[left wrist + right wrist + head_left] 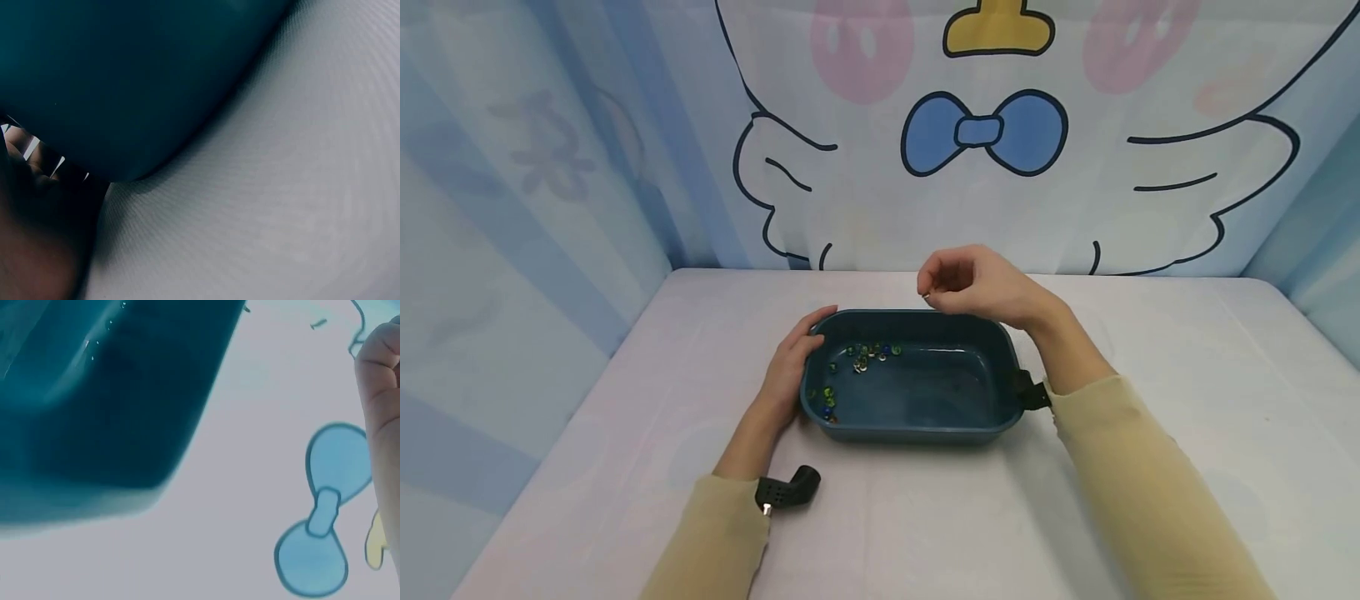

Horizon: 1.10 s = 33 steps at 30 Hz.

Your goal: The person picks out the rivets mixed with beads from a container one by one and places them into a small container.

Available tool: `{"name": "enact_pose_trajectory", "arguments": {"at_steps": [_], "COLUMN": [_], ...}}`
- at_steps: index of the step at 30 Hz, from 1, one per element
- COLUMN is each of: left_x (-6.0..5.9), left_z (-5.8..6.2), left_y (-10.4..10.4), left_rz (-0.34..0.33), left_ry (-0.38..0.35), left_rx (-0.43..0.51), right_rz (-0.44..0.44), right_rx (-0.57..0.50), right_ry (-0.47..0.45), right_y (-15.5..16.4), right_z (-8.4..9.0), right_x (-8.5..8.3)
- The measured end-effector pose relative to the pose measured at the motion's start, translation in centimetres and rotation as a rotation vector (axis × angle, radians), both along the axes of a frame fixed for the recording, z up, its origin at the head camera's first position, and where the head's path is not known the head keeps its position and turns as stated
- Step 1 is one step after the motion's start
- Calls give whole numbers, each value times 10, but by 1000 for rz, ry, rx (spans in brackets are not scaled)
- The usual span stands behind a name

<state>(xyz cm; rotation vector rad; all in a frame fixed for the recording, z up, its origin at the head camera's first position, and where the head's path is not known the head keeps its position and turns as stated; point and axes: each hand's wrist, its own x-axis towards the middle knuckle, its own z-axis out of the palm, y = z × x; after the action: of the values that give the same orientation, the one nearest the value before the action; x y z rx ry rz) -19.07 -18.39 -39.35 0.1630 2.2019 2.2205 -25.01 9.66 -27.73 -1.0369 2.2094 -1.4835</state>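
Observation:
A dark teal rectangular tub [917, 432] stands on the pale tabletop in the head view. Several small glass beads [867, 357] lie in its left half. My left hand [811, 335] holds the tub's left end, thumb along the far-left corner of the rim and fingers over the left wall. In the left wrist view only the tub's outer wall [125, 81] and a dark bit of that hand show. My right hand [928, 293] hovers above the tub's far rim with curled fingers pinching a small bead [927, 297]. The right wrist view shows the tub [94, 394] and one finger [381, 394].
A cloth backdrop with a cartoon figure and a blue bow tie [983, 132] rises behind the table and along both sides. Black camera mounts sit on my left wrist [786, 492] and right wrist [1030, 392]. Bare tabletop [1187, 350] surrounds the tub.

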Motion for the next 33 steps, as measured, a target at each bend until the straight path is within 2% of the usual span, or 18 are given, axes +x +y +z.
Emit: {"name": "enact_pose_trajectory", "arguments": {"at_steps": [12, 23, 33], "left_x": [-1, -1, -2], "left_z": [0, -1, -3], "left_y": [0, -1, -1], "left_rz": [0, 5, -1], "left_ry": [-1, -5, -8], "left_rx": [-17, -26, -5], "right_rz": [-115, -183, -326], "right_rx": [-33, -55, -5], "right_ry": [38, 43, 67], "right_y": [46, 79, 111], "right_z": [7, 0, -11], "right_x": [11, 19, 23]}}
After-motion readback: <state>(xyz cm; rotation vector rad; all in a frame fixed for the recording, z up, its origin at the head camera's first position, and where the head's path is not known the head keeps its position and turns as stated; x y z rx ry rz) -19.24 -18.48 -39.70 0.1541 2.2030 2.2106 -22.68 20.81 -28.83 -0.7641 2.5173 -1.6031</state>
